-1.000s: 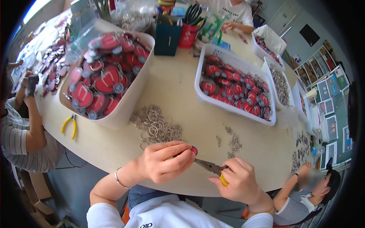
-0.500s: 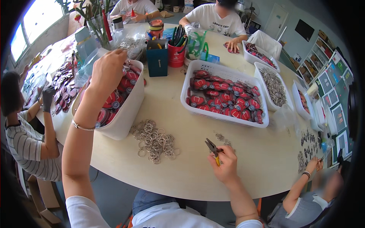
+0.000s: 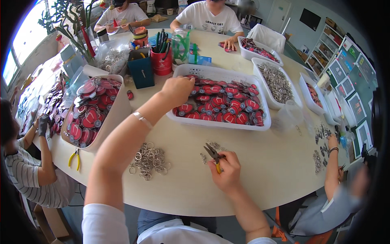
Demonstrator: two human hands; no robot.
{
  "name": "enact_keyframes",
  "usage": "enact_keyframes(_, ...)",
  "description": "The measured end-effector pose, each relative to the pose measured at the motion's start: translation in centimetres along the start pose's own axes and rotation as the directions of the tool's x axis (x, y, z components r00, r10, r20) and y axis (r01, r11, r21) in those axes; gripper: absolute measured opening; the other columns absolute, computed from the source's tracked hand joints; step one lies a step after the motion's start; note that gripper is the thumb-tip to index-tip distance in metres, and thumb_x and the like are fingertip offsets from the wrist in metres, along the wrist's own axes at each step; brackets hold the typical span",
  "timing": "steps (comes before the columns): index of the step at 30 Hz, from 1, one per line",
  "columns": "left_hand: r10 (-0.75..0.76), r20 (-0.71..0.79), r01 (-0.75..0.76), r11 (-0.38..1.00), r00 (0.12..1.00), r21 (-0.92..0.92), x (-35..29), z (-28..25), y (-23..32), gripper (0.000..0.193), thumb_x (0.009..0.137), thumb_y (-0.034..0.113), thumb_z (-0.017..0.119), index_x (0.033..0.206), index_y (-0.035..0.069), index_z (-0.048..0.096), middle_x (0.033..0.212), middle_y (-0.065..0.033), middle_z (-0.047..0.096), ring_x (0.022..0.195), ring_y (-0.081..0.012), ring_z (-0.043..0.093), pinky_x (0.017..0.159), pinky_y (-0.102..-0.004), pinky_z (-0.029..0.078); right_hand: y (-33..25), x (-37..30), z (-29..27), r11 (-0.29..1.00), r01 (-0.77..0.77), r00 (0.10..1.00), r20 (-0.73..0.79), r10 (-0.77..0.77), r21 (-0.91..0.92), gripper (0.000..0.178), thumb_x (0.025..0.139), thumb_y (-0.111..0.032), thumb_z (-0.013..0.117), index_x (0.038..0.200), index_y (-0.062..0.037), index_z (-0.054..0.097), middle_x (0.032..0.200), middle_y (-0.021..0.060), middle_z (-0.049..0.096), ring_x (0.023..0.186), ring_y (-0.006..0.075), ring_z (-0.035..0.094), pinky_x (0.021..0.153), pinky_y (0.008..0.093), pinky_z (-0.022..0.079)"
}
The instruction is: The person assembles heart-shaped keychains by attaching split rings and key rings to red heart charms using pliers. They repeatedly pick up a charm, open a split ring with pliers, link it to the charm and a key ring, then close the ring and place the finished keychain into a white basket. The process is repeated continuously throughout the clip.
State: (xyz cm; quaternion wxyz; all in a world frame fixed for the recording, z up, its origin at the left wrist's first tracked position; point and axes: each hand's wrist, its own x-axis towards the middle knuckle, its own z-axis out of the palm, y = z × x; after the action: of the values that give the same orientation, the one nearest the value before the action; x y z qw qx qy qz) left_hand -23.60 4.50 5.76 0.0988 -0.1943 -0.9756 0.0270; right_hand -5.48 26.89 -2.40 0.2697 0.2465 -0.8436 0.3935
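My left hand (image 3: 178, 88) reaches over the left part of a white plastic basket (image 3: 219, 124) heaped with red and black oval tags (image 3: 217, 101). Its fingers curl down, closed, at the tags; whatever they hold is hidden. My right hand (image 3: 228, 171) grips pliers (image 3: 213, 153) with dark jaws and yellow handles, the jaws parted and pointing up and left. Behind them lies a small scatter of tiny metal links (image 3: 214, 145). Left of the pliers is a pile of silver key rings (image 3: 148, 159).
A cream bin (image 3: 118, 110) full of red tags stands at left, yellow-handled pliers (image 3: 74, 159) beside it. Behind are a teal box (image 3: 141, 73) and a red tool can (image 3: 161, 63). A tray of metal parts (image 3: 278, 81) stands right. Several people work around the table.
My left hand has moved right, from the cream bin to the white basket. The pliers stay in my right hand. The whole view has shifted.
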Motion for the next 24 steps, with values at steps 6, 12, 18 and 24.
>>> enact_keyframes(6, -0.131, 0.072, 0.129, 0.991, 0.989, 0.027, 3.2, 5.9, 1.3, 0.034, 0.075, 0.007, 0.065, 0.109, 0.005, 0.06, 0.095, -0.0101, 0.068, 0.092, -0.0297, 0.066, 0.078, -0.0386, 0.053, 0.7, 0.3, 0.2, 0.998, -0.048, 0.999, -0.018, 0.047, -0.043, 0.019, 0.069, -0.01, 0.077, 0.069, 0.0012, 0.061, 0.088, 0.0124, 0.059, 0.077, 0.0298, 0.057, 0.065, 0.0385, 0.046)
enact_keyframes(12, -0.157, -0.208, 0.106, 0.966, 0.965, -0.235, -0.3, 2.3, 1.7, 0.033, 0.075, 0.002, 0.062, 0.106, 0.011, 0.065, 0.09, -0.0118, 0.069, 0.083, -0.0343, 0.066, 0.072, -0.0423, 0.052, 1.7, -0.1, 0.7, 0.978, -0.208, 0.977, 0.037, 0.208, -0.007, 0.015, 0.073, -0.009, 0.073, 0.072, 0.0022, 0.063, 0.091, 0.0126, 0.058, 0.086, 0.0305, 0.056, 0.072, 0.0374, 0.045)
enact_keyframes(18, -0.523, -0.289, -0.175, 0.257, 0.802, -0.951, -10.9, -0.6, 4.5, 0.02, 0.093, 0.01, 0.057, 0.108, 0.001, 0.064, 0.086, -0.0081, 0.07, 0.073, -0.0162, 0.067, 0.064, -0.0263, 0.052, 2.0, -0.6, 1.5, 0.976, -0.164, 0.976, 0.119, 0.182, -0.14, 0.012, 0.074, -0.005, 0.071, 0.073, 0.0023, 0.061, 0.094, 0.0112, 0.057, 0.093, 0.03, 0.053, 0.082, 0.0412, 0.041)
enact_keyframes(24, -0.465, 0.344, 0.12, -0.445, 0.816, -0.887, -19.0, 1.7, 6.1, 0.023, 0.096, 0.016, 0.057, 0.114, 0.002, 0.061, 0.097, -0.0061, 0.069, 0.079, -0.011, 0.067, 0.068, -0.0247, 0.057, 3.1, 3.7, 2.7, 0.96, -0.028, 0.976, 0.2, 0.087, -0.278, 0.012, 0.071, -0.004, 0.072, 0.074, 0.0014, 0.062, 0.096, 0.0114, 0.056, 0.096, 0.0293, 0.053, 0.083, 0.0421, 0.04)
